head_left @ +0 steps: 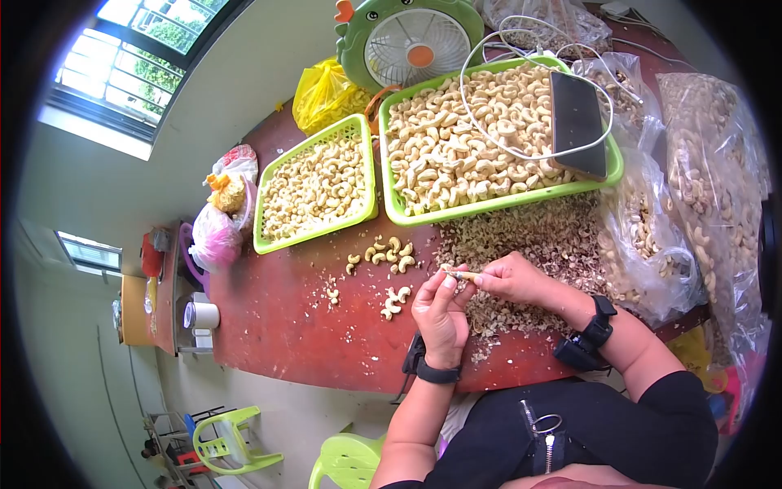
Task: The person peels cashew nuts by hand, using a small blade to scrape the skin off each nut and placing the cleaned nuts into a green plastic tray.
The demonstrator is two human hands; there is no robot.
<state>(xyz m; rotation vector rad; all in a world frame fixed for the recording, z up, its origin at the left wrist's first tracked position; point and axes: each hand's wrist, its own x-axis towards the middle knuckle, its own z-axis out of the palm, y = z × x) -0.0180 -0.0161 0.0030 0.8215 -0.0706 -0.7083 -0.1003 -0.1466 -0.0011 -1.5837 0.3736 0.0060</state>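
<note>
My left hand point(442, 314) is closed, its thumb and fingertips pinching a pale cashew nut point(448, 275) above the red table. My right hand point(515, 279) grips a small knife with a tan handle point(467, 276), whose tip meets the nut. The blade is too small to make out clearly. A heap of brown cashew skins point(521, 244) lies under and behind my right hand. Left of my hands, several peeled cashews point(391, 251) rest in a loose group on the table, with another small cluster point(394, 301) nearer to my left hand.
A large green basket point(497, 202) of cashews stands behind, bearing a phone point(578, 122) with a white cable. To its left are a smaller green basket point(314, 238) of cashews and a yellow bag point(326, 94). A green fan point(407, 41) stands behind; clear bags point(709, 179) of cashews line the right.
</note>
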